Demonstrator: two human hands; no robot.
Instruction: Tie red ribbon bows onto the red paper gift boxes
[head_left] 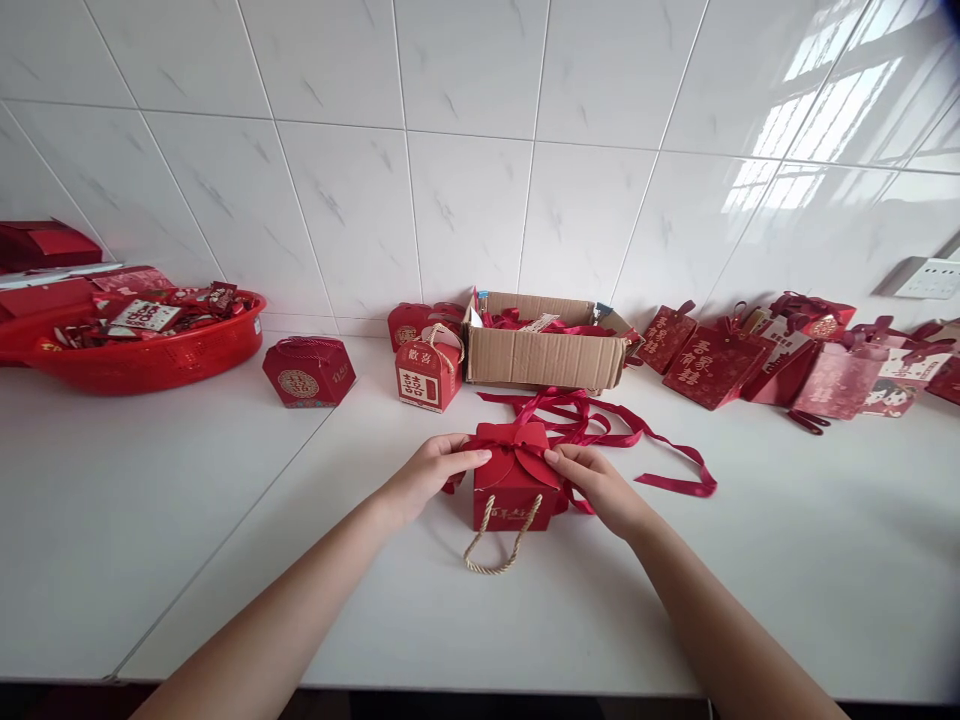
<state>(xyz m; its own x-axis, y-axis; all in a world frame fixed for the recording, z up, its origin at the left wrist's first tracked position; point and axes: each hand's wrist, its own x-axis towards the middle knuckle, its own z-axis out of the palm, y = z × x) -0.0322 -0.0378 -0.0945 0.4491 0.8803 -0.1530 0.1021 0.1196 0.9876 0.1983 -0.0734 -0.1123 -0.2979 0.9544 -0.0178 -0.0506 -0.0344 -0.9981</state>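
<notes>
A red gift box [514, 505] with gold lettering stands upright on the white counter in front of me. Its flaps are folded over at the top, and a gold rope handle [487, 570] droops from its front. Dark red ribbon [514, 447] crosses the top and meets in a knot or loop at the middle. My left hand [439, 470] pinches the ribbon at the box's left side, thumb on top. At the right side my right hand [592, 475] pinches the ribbon too. Fingers beneath the thumbs are partly hidden. Loose ribbon [675, 485] trails behind and to the right.
Behind the box stands an open cardboard carton [544, 358] holding red ribbon. A small red box [427, 375] and a maroon box [309, 372] stand to its left. A red plastic basket [161, 360] of packets sits far left. Several red gift bags [716, 365] line the right wall.
</notes>
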